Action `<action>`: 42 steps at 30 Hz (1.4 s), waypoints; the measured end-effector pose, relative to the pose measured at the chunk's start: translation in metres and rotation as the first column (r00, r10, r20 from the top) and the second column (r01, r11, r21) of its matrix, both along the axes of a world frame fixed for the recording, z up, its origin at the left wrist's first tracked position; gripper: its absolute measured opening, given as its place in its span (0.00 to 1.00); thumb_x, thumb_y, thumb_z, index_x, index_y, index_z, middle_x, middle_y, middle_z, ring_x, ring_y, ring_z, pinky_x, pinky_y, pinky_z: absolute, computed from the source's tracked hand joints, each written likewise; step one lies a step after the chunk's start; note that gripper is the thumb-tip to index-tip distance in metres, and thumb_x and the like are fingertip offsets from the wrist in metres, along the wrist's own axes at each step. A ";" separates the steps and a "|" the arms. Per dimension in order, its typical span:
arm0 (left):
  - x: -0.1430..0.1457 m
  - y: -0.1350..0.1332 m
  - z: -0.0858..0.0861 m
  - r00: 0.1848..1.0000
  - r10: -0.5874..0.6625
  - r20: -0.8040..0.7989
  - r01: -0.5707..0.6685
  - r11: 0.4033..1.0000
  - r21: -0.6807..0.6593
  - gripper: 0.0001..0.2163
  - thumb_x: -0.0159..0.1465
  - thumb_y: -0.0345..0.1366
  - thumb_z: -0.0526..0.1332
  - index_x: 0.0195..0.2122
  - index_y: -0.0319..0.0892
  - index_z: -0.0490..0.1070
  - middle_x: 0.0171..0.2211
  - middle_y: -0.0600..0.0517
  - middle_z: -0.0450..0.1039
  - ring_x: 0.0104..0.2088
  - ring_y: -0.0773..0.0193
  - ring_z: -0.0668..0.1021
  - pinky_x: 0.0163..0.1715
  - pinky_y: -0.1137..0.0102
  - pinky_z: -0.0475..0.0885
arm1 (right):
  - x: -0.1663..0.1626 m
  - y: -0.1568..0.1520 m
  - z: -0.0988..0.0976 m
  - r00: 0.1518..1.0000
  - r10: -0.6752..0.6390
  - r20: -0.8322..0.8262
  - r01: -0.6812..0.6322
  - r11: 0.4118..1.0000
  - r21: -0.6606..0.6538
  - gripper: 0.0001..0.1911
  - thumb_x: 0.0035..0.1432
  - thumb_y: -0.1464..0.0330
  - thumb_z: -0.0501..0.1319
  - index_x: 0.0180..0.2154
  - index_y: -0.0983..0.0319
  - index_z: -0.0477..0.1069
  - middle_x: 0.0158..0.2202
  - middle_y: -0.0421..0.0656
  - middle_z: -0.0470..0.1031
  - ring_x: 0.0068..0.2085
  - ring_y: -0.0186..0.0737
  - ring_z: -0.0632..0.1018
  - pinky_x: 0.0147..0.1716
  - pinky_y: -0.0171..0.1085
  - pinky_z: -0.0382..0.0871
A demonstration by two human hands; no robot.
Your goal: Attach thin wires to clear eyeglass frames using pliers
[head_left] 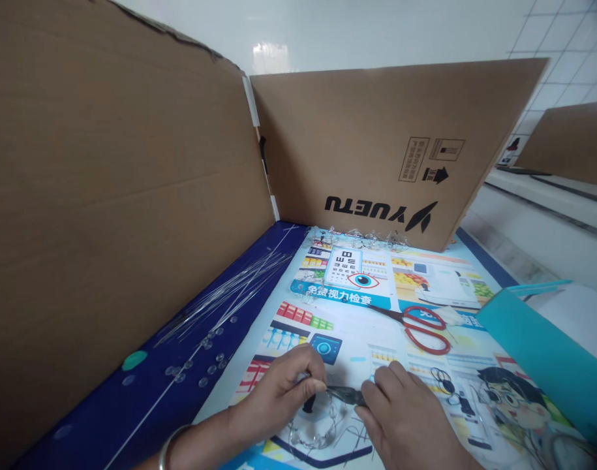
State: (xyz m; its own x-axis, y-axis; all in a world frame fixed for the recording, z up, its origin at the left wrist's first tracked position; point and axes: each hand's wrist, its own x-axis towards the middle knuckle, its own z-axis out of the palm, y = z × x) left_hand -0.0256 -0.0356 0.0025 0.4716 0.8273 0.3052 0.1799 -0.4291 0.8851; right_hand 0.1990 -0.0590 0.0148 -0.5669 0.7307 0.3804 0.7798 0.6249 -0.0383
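My left hand (291, 382) is closed in a pinch at the top of a wire ring with clear beads (322, 438), which hangs just below the fingers. The exact bit of wire between the fingertips is too small to make out. My right hand (406, 418) is wrapped round small dark pliers (347, 394). Their jaws point left and reach the left fingertips; the handles are mostly hidden in the palm. Thin cut wires (354, 434) lie on the printed sheet under the hands.
Red-handled scissors (425, 326) lie ahead on the printed sheet (357, 359). Long straight wires (229, 287) and loose clear beads (205, 352) rest at the left on blue cloth. Beaded wire pieces (361, 236) line the back. Cardboard panels (327, 130) stand left and behind; a teal folder (537, 339) is right.
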 end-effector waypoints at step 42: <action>-0.001 0.001 0.002 0.999 0.005 -0.032 -0.004 1.000 0.014 0.09 0.66 0.36 0.54 0.28 0.39 0.63 0.28 0.52 0.65 0.30 0.67 0.68 0.32 0.72 0.62 | 0.000 0.002 -0.001 1.000 0.020 0.022 -0.020 1.000 -0.018 0.04 0.52 0.69 0.60 0.29 0.58 0.64 0.28 0.41 0.66 0.32 0.41 0.65 0.32 0.38 0.55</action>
